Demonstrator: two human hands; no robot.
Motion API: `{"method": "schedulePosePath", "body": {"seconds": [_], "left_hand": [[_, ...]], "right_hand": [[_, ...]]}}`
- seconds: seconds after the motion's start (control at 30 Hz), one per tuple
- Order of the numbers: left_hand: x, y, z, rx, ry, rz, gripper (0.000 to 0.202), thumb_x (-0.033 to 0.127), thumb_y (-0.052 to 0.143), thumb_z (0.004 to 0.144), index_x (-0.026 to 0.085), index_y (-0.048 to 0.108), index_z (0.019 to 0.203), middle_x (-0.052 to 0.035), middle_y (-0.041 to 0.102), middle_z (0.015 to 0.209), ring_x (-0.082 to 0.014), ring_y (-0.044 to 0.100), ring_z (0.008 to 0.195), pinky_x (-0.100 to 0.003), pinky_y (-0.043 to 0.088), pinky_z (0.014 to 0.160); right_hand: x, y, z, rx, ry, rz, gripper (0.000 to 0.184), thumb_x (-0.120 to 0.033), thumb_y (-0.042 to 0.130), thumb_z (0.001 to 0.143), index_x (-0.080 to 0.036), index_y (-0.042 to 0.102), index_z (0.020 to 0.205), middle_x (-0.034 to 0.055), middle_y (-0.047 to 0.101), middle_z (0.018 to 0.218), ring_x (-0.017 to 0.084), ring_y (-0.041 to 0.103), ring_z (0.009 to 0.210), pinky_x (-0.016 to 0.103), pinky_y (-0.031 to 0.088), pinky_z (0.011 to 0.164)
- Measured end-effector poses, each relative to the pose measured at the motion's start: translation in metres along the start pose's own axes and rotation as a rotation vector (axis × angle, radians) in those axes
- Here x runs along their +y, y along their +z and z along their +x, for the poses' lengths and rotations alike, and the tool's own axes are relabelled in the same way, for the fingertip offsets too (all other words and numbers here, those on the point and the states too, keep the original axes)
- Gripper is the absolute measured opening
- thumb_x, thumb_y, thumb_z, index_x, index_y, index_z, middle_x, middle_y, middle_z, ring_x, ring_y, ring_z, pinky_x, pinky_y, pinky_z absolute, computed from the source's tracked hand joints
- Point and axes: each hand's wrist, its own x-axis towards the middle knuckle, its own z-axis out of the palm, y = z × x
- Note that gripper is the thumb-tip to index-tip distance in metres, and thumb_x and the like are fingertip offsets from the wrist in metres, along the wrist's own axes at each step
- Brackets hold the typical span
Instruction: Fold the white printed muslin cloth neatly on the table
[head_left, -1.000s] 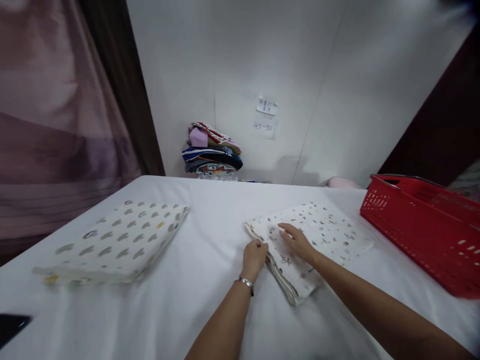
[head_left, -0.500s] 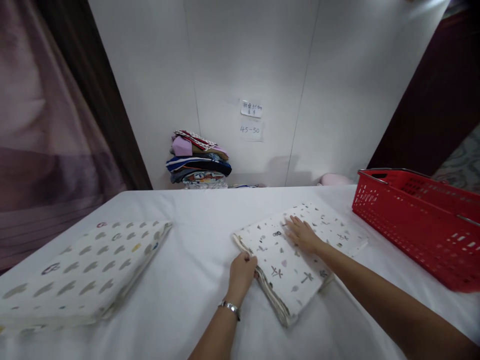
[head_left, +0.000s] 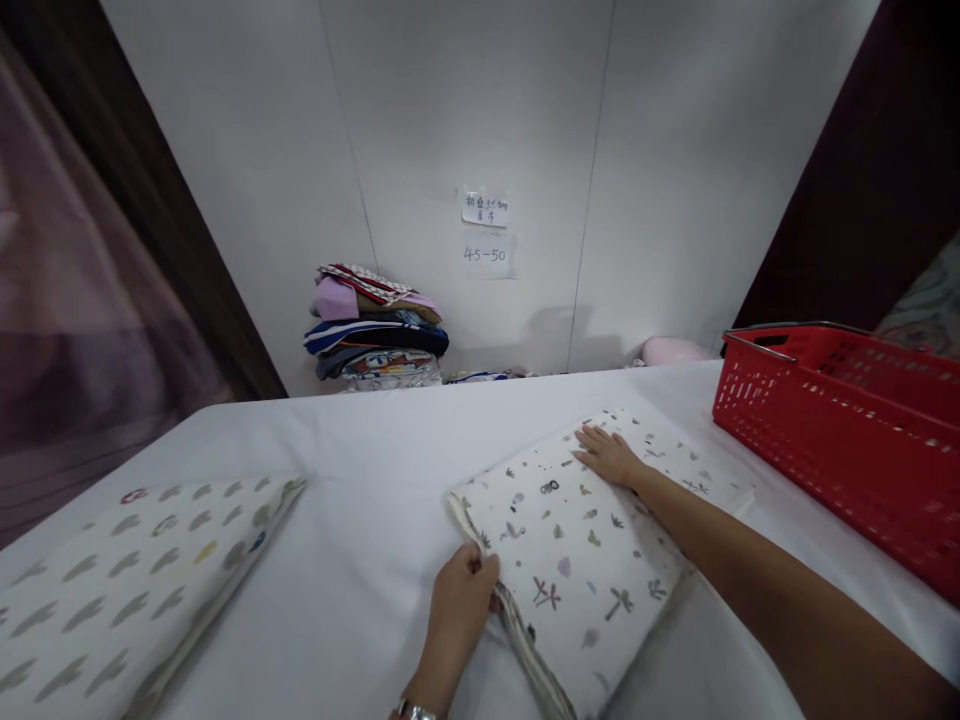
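Note:
A folded white cloth (head_left: 570,560) printed with small palm trees and other motifs lies on the table to the right of centre. My left hand (head_left: 463,590) pinches the layered left edge of this cloth, thumb on top and fingers curled beneath. Flat on the cloth's upper part rests my right hand (head_left: 609,455), palm down with fingers stretched out. At the left lies another folded cloth (head_left: 112,580), white with grey cloud-like shapes and a few coloured ones; neither hand touches it.
A red plastic basket (head_left: 840,430) with metal handles stands at the table's right side. Behind the white-covered table (head_left: 360,560), a stack of folded fabrics (head_left: 379,330) sits against the wall. Two paper labels (head_left: 486,255) hang on the wall, near a pink rounded object (head_left: 671,350).
The view has shifted, so the cloths and table appear lower and further left. My left hand still pinches the edge and my right hand still lies flat on the cloth.

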Motion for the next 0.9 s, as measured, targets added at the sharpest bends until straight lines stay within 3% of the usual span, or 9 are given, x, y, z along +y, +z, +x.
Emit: {"method": "schedulePosePath", "body": {"seconds": [0.43,0.57,0.67,0.77,0.9], "left_hand": [[0.006,-0.003,-0.003,-0.012,-0.018,0.003,0.022,0.036,0.050,0.073,0.019,0.047,0.060,0.0034,0.052,0.053,-0.0140,0.053,0.048,-0.023,0.040,0.049],[0.002,-0.003,-0.003,-0.029,-0.014,-0.028,0.023,0.038,0.051,0.073,0.019,0.046,0.060,0.0037,0.052,0.053,-0.0141,0.054,0.048,-0.023,0.040,0.048],[0.000,-0.002,-0.003,-0.032,-0.016,-0.034,0.022,0.037,0.050,0.074,0.019,0.047,0.062,0.0040,0.052,0.054,-0.0140,0.055,0.048,-0.024,0.041,0.050],[0.000,-0.001,-0.002,-0.031,-0.029,-0.033,0.020,0.035,0.050,0.074,0.019,0.049,0.063,0.0040,0.054,0.055,-0.0135,0.055,0.047,-0.023,0.041,0.049],[0.003,0.001,-0.002,-0.009,-0.038,-0.041,0.019,0.031,0.051,0.074,0.019,0.046,0.060,0.0045,0.053,0.052,-0.0120,0.054,0.045,-0.022,0.041,0.047]], "right_hand": [[0.047,-0.008,0.028,0.049,0.183,-0.049,0.058,-0.053,0.024,0.091,-0.024,0.026,0.142,0.0035,0.015,0.150,0.022,0.008,0.137,0.045,0.011,0.110],[0.066,-0.014,0.033,0.036,0.267,-0.056,0.057,-0.052,0.023,0.091,-0.026,0.028,0.141,0.0027,0.018,0.149,0.024,0.014,0.136,0.050,0.016,0.108],[0.075,-0.017,0.034,0.062,0.344,-0.066,0.062,-0.054,0.020,0.091,-0.021,0.028,0.142,0.0092,0.019,0.148,0.029,0.017,0.135,0.056,0.017,0.105],[0.079,-0.015,0.031,0.102,0.357,-0.078,0.062,-0.054,0.020,0.091,-0.020,0.027,0.142,0.0092,0.019,0.148,0.026,0.015,0.136,0.052,0.016,0.107],[0.083,-0.014,0.025,0.105,0.378,-0.079,0.059,-0.055,0.021,0.090,-0.022,0.036,0.138,0.0097,0.027,0.145,0.027,0.024,0.133,0.053,0.025,0.102]]}}
